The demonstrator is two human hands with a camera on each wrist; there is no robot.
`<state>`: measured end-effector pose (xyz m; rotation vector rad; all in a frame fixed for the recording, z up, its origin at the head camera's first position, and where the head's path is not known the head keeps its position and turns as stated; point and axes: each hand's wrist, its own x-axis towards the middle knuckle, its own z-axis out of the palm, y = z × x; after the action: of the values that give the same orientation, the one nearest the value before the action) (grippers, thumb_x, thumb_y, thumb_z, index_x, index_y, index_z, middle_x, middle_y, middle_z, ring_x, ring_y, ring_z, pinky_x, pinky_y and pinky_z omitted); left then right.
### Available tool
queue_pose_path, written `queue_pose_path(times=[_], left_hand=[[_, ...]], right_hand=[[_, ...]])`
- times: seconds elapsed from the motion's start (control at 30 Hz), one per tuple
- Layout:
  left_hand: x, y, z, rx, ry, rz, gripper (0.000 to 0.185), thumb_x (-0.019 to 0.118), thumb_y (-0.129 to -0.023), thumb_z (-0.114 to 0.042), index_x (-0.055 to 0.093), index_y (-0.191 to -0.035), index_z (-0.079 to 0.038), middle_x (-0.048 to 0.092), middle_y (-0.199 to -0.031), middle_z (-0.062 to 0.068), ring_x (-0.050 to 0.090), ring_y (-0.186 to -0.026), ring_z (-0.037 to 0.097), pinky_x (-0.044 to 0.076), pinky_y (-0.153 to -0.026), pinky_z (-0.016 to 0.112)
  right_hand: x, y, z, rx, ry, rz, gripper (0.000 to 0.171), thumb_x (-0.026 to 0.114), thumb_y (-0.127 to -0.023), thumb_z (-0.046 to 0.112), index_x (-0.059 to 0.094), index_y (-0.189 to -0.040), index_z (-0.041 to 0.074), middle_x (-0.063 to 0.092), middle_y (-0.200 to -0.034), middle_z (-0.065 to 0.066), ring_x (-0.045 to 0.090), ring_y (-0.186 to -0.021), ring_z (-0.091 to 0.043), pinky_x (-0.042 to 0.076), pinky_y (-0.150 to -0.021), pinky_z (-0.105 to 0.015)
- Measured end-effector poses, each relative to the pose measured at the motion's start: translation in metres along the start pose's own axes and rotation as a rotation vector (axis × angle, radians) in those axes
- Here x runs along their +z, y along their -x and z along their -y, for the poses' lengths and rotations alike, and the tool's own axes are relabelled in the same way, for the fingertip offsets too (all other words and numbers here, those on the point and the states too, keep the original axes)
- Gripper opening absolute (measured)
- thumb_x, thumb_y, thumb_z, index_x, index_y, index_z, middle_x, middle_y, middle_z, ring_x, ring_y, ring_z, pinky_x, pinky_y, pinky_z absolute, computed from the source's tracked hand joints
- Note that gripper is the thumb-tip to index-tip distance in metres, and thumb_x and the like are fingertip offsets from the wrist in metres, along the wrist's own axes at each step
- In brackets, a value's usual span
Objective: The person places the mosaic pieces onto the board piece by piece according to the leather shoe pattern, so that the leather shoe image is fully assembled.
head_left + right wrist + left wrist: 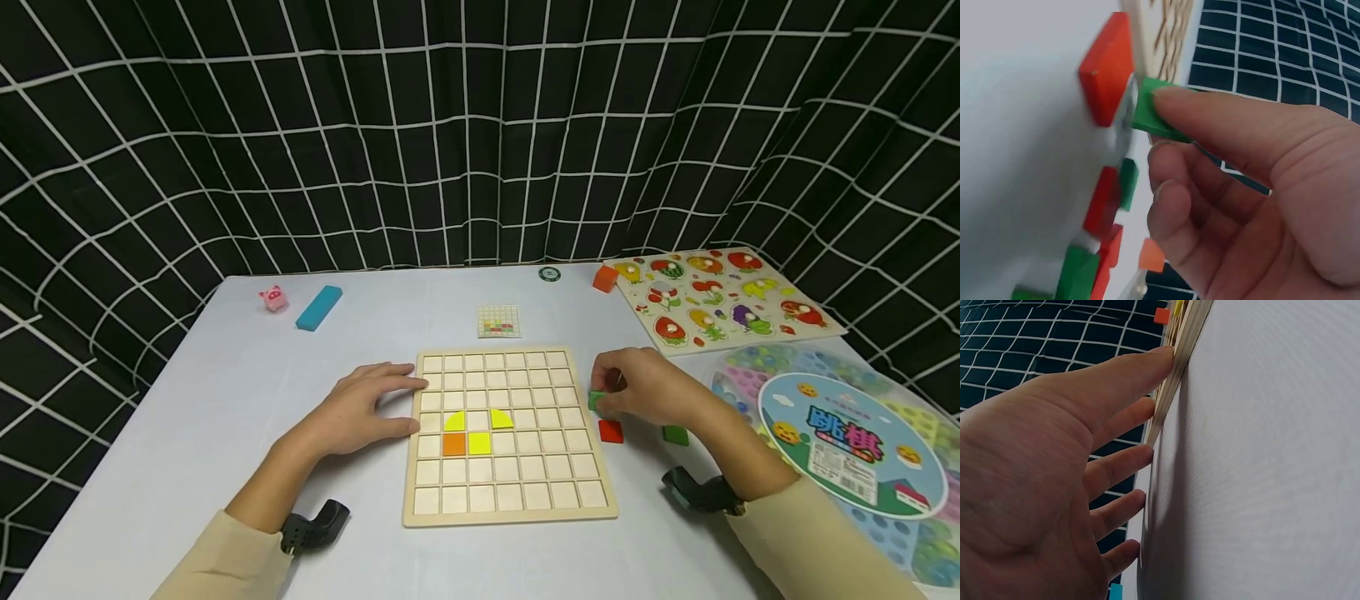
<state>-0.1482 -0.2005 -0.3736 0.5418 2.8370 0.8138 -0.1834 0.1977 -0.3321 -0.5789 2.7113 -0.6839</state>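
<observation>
A wooden grid board (525, 492) lies at the table's middle, holding two yellow half-rounds (454, 421), an orange square (453, 444) and a yellow square (479, 443). My left hand (390, 406) rests flat on the table, its straight fingers (1141, 369) touching the board's left edge (1175, 369). My right hand (609, 392) hovers just right of the board and pinches a small green tile (597, 401) (1157, 115) between thumb and forefinger. A red tile (611, 431) (1107, 69) and another green tile (675, 434) lie on the table beneath it.
A pattern card (498, 322) lies behind the board. At the back left are a pink pig (273, 297) and a blue block (318, 307). An orange block (604, 278), a fruit puzzle (716, 296) and a round checkers box (847, 442) fill the right side.
</observation>
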Motion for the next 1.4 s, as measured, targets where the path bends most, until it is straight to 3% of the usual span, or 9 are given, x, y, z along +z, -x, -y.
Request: queue_pose_path(times=[0.23, 0.47, 0.67, 1.03, 1.4], left_hand=[[0.001, 0.0, 0.0, -0.006, 0.01, -0.001, 0.057, 0.079, -0.089, -0.036, 0.064, -0.142, -0.023, 0.048, -0.16, 0.009, 0.035, -0.15, 0.039, 0.027, -0.119, 0.067], [0.0, 0.0, -0.002, -0.003, 0.004, -0.003, 0.057, 0.079, -0.089, -0.036, 0.064, -0.142, -0.022, 0.048, -0.16, 0.009, 0.035, -0.15, 0.039, 0.027, -0.119, 0.067], [0.0, 0.0, -0.002, 0.005, 0.001, -0.006, 0.056, 0.079, -0.089, -0.036, 0.065, -0.142, -0.022, 0.049, -0.159, 0.01, 0.036, -0.15, 0.04, 0.027, -0.119, 0.067], [-0.003, 0.0, -0.001, 0.035, 0.003, -0.011, 0.055, 0.077, -0.091, -0.039, 0.065, -0.142, -0.023, 0.05, -0.158, 0.009, 0.038, -0.149, 0.04, 0.028, -0.118, 0.068], [-0.003, 0.002, 0.0, 0.026, 0.002, -0.003, 0.055, 0.077, -0.091, -0.039, 0.065, -0.142, -0.023, 0.049, -0.159, 0.01, 0.037, -0.149, 0.041, 0.028, -0.117, 0.069]], right_hand=[[0.003, -0.006, 0.018, -0.076, -0.13, -0.061, 0.01, 0.079, -0.089, 0.01, 0.072, -0.095, 0.013, 0.065, -0.085, -0.001, 0.057, -0.08, -0.018, 0.048, -0.066, -0.027], [0.013, -0.018, 0.048, -0.108, -0.311, 0.024, 0.012, 0.075, -0.092, 0.008, 0.074, -0.104, 0.008, 0.065, -0.089, -0.005, 0.059, -0.076, -0.02, 0.055, -0.063, -0.03], [0.029, -0.028, 0.075, -0.181, -0.393, 0.102, 0.013, 0.073, -0.094, 0.006, 0.075, -0.107, 0.006, 0.064, -0.086, -0.006, 0.061, -0.073, -0.021, 0.059, -0.067, -0.035], [0.068, -0.038, 0.112, -0.276, -0.387, 0.228, 0.017, 0.07, -0.089, -0.004, 0.075, -0.091, 0.012, 0.065, -0.073, 0.002, 0.062, -0.063, -0.013, 0.053, -0.062, -0.024], [0.08, -0.034, 0.131, -0.302, -0.194, 0.226, 0.018, 0.077, -0.087, -0.001, 0.08, -0.087, 0.016, 0.066, -0.074, 0.011, 0.057, -0.069, -0.005, 0.049, -0.066, -0.021]])
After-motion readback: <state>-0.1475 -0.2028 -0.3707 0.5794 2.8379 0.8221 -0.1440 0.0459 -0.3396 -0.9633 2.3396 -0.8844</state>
